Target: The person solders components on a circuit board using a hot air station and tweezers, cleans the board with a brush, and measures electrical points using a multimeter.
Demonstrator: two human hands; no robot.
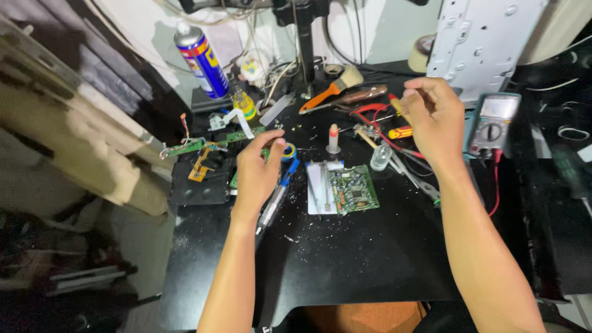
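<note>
Now L hand (258, 172) by solder reel (287, 152), R hand (433, 114) raised.

Black mat (370, 259): its near half, from 4 to 8 o'clock of the green circuit board (353, 189), lies open apart from scattered specks, and either forearm passes freely there. At 9 o'clock of the board, a blue-handled tool (277, 194) lies slantwise beneath the left hand (259, 169). At 12 to 2 o'clock, a small upright post (333, 139), a clear vial (380, 156), pliers and screwdrivers (394, 120) crowd the way under the right hand (431, 114). A multimeter (493, 125) closes 3 o'clock; a spray can (201, 60) stands at 11.
</note>
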